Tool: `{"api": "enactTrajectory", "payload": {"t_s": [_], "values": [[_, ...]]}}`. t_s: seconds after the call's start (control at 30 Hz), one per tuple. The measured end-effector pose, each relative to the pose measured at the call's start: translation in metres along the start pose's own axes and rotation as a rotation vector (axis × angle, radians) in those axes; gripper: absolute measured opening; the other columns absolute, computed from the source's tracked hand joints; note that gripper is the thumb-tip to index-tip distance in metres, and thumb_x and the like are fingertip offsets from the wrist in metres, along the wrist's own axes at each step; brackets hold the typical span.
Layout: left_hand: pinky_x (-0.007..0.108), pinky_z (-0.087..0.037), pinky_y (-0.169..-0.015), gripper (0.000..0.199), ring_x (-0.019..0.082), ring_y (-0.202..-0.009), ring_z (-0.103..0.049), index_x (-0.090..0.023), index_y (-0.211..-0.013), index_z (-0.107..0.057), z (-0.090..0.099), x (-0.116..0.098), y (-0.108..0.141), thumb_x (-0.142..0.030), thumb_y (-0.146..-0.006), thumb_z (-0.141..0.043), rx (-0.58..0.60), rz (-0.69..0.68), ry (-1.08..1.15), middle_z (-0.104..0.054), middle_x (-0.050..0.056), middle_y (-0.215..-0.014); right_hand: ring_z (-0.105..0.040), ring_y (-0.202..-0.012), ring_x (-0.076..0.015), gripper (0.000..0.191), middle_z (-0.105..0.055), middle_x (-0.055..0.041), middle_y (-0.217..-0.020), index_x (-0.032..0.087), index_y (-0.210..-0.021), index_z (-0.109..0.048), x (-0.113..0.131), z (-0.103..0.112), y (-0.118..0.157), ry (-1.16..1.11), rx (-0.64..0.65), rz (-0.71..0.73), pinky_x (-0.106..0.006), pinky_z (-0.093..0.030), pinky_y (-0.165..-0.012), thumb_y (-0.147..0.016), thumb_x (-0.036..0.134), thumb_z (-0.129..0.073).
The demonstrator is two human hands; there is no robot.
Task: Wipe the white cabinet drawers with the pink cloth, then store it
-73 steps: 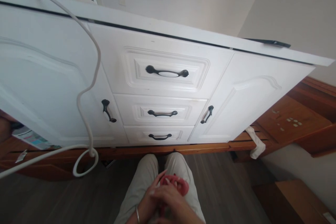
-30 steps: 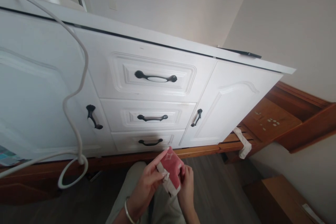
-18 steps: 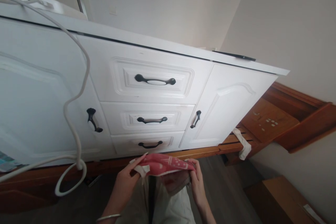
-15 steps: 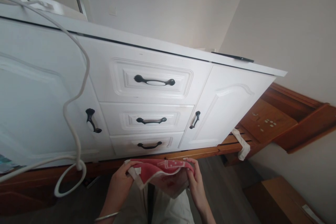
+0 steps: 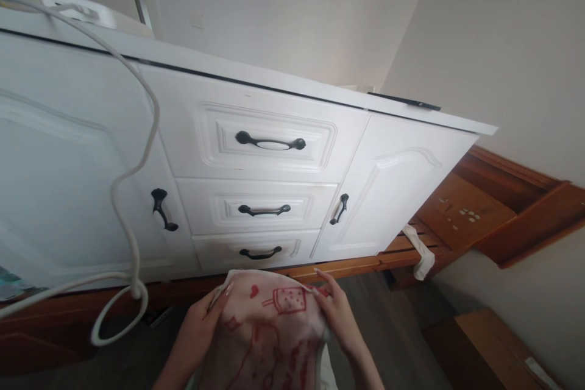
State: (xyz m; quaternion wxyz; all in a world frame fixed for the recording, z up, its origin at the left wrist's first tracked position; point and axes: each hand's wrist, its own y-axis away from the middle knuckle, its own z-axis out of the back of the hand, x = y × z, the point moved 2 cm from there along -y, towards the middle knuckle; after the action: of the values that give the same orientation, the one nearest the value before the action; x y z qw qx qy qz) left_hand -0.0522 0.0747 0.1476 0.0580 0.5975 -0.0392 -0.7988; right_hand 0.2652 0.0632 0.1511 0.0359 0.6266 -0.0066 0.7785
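A pale cloth [image 5: 269, 335] with red printed drawings, among them a heart and a cup-like shape, hangs between my hands in front of my legs. It looks like a small towel. My left hand [image 5: 205, 320] is closed on its upper left edge. At the upper right corner my right hand [image 5: 336, 311] pinches the fabric, with the index finger stretched out. A bit of red shows at that corner. The lower part of the cloth runs out of the frame.
Ahead stands a white cabinet [image 5: 269, 161] with dark handles. A white cable [image 5: 153, 116] droops across its left side. On top lies a flat dark object [image 5: 404, 100]. A wooden frame [image 5: 461, 213] with a white cloth strip [image 5: 421, 256] and a cardboard box [image 5: 493, 347] are at right.
The cloth, bunched with its red side showing before, is now spread with its pale side towards me. My hands have shifted slightly, the left one a little lower.
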Motion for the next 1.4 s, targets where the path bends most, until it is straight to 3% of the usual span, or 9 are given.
{"api": "enactTrajectory", "payload": {"t_s": [0.1, 0.27, 0.4, 0.53, 0.63, 0.77, 0.93, 1.07, 1.4], "values": [[0.048, -0.045, -0.110, 0.060, 0.037, -0.121, -0.062, -0.016, -0.106, -0.070, -0.010, 0.017, -0.007, -0.066, -0.080, -0.052, -0.035, -0.018, -0.019, -0.075, 0.012, -0.117, -0.053, -0.067, -0.0171, 0.060, -0.059, 0.0015, -0.073, 0.023, -0.142, -0.054, -0.021, -0.012, 0.010, 0.020, 0.184, -0.029, -0.032, -0.047, -0.068, -0.088, 0.049, -0.061], [0.047, -0.050, -0.105, 0.061, 0.031, -0.116, -0.066, -0.019, -0.126, -0.059, -0.016, 0.021, -0.007, -0.061, -0.083, -0.053, -0.063, -0.033, -0.054, -0.071, 0.013, -0.124, -0.063, -0.097, -0.0225, 0.035, -0.072, -0.0052, -0.099, 0.026, -0.110, -0.076, -0.003, -0.010, 0.031, 0.021, 0.534, 0.044, -0.039, -0.046, -0.095, -0.096, 0.046, -0.050], [0.047, -0.039, -0.117, 0.065, 0.026, -0.134, -0.054, -0.022, -0.149, -0.037, -0.021, 0.006, -0.005, -0.056, -0.094, -0.041, -0.012, -0.103, -0.086, -0.057, 0.012, -0.144, -0.064, -0.088, -0.0211, 0.026, -0.071, -0.0040, -0.091, 0.024, -0.095, -0.077, 0.005, -0.014, 0.029, -0.175, 0.448, -0.078, -0.036, -0.048, -0.086, -0.090, 0.039, -0.057], [0.050, -0.033, -0.121, 0.048, 0.028, -0.134, -0.053, -0.022, -0.127, -0.066, -0.025, -0.006, -0.001, -0.042, -0.094, -0.038, 0.106, -0.209, -0.161, -0.063, 0.010, -0.138, -0.067, -0.102, -0.0229, 0.030, -0.072, -0.0058, -0.108, 0.025, -0.106, -0.072, 0.007, -0.032, 0.028, -0.491, 0.487, -0.156, -0.036, -0.050, -0.089, -0.078, 0.025, -0.060], [0.050, -0.036, -0.120, 0.040, 0.028, -0.129, -0.057, -0.027, -0.116, -0.074, -0.027, -0.014, 0.004, -0.038, -0.093, -0.044, 0.174, -0.235, -0.131, -0.067, 0.006, -0.133, -0.067, -0.106, -0.0232, 0.034, -0.072, -0.0054, -0.109, 0.025, -0.111, -0.069, 0.017, -0.043, 0.027, -0.385, 0.507, -0.052, -0.040, -0.047, -0.098, -0.078, 0.021, -0.065], [0.049, -0.030, -0.125, 0.040, 0.027, -0.138, -0.051, -0.034, -0.127, -0.068, -0.031, -0.027, 0.012, -0.048, -0.093, -0.051, 0.240, -0.249, -0.111, -0.063, 0.002, -0.141, -0.066, -0.084, -0.0205, 0.012, -0.071, -0.0014, -0.087, 0.025, -0.091, -0.071, 0.034, -0.047, 0.021, -0.030, 0.398, 0.109, -0.036, -0.051, -0.082, -0.081, 0.020, -0.067], [0.045, -0.040, -0.119, 0.062, 0.029, -0.140, -0.050, -0.038, -0.135, -0.061, -0.040, -0.033, 0.020, -0.053, -0.076, -0.076, 0.347, -0.310, -0.056, -0.059, 0.001, -0.146, -0.058, -0.104, -0.0215, 0.004, -0.065, -0.0055, -0.102, 0.023, -0.080, -0.070, 0.060, -0.048, 0.014, 0.257, 0.217, 0.523, -0.036, -0.046, -0.089, -0.082, 0.020, -0.071], [0.042, -0.046, -0.114, 0.073, 0.029, -0.133, -0.057, -0.037, -0.133, -0.063, -0.045, -0.034, 0.024, -0.051, -0.065, -0.086, 0.264, -0.421, -0.084, -0.064, 0.003, -0.140, -0.060, -0.093, -0.0174, 0.005, -0.068, -0.0022, -0.093, 0.023, -0.086, -0.064, 0.070, -0.058, 0.010, 0.303, 0.218, 0.585, -0.035, -0.044, -0.089, -0.087, 0.020, -0.068], [0.018, -0.054, -0.096, 0.024, 0.015, -0.106, -0.073, -0.032, -0.110, -0.077, -0.030, -0.044, 0.030, -0.038, -0.091, -0.064, 0.082, -0.555, -0.118, -0.077, 0.001, -0.115, -0.063, -0.077, -0.0132, 0.008, -0.070, 0.0013, -0.083, 0.023, -0.082, -0.065, 0.084, -0.070, 0.005, 0.291, 0.296, 0.396, -0.024, -0.042, -0.071, -0.083, 0.016, -0.070]]}}
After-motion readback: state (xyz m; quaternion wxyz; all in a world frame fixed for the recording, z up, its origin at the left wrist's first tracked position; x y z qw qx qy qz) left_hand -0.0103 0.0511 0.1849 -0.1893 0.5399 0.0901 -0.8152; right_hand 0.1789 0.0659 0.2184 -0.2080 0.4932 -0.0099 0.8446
